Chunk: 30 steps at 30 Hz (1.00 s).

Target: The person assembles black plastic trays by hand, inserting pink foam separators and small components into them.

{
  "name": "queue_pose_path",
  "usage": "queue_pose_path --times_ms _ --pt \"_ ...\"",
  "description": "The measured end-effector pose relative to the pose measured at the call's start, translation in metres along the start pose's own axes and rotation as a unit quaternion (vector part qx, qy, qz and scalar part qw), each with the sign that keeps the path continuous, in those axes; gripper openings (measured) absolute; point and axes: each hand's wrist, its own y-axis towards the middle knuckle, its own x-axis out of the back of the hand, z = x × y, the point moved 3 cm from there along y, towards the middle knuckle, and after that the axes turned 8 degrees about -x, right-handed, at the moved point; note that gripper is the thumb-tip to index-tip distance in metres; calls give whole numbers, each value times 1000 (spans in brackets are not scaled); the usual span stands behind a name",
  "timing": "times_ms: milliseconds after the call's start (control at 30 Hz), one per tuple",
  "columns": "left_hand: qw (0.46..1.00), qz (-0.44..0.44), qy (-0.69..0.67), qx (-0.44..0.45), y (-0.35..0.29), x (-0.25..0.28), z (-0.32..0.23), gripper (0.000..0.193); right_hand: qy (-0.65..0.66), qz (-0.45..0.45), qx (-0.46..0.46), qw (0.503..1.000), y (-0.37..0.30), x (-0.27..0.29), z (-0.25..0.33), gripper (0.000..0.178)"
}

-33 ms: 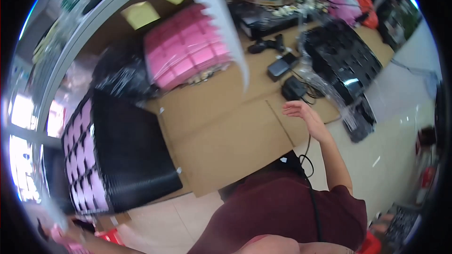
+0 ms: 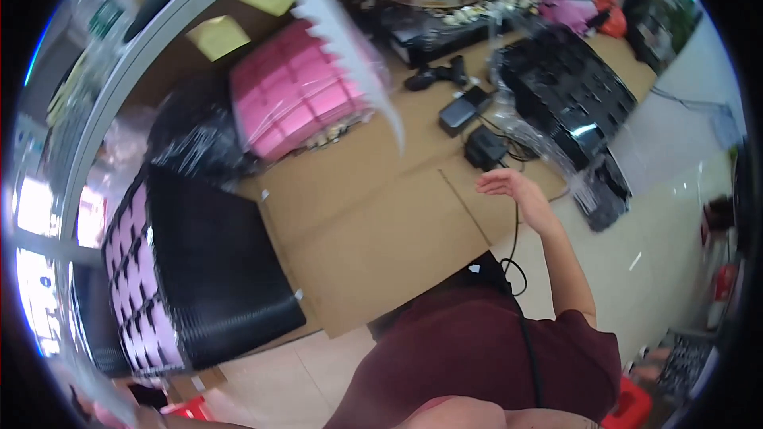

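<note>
right hand hovers open just below the black adapter.

A packing workshop: flattened cardboard sheets, stacked pink trays and black trays crowd the floor.

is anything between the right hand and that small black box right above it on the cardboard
Nothing visible. The right hand is open, empty, over the cardboard sheet, and the small black box lies just beyond its fingertips. Only bare cardboard and the box's thin black cable lie near it.
</note>
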Motion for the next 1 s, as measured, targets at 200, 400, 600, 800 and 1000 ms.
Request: queue_pose_path --times_ms 200,400,600,800,1000 --pt "967 145 90 191 43 -132 185 43 184 -454 124 863 -81 184 -12 41" --pt "913 128 -263 285 121 -320 401 51 296 -496 -36 816 -118 297 -70 21" --pt "865 -88 -269 414 202 -400 557 33 386 -394 -122 825 -99 258 -71 59" --pt "860 -125 -240 432 217 -398 606 37 435 -405 -171 786 -98 261 -57 69" --pt "848 -154 -210 461 233 -401 595 37 408 -365 -193 814 -90 263 -58 72"
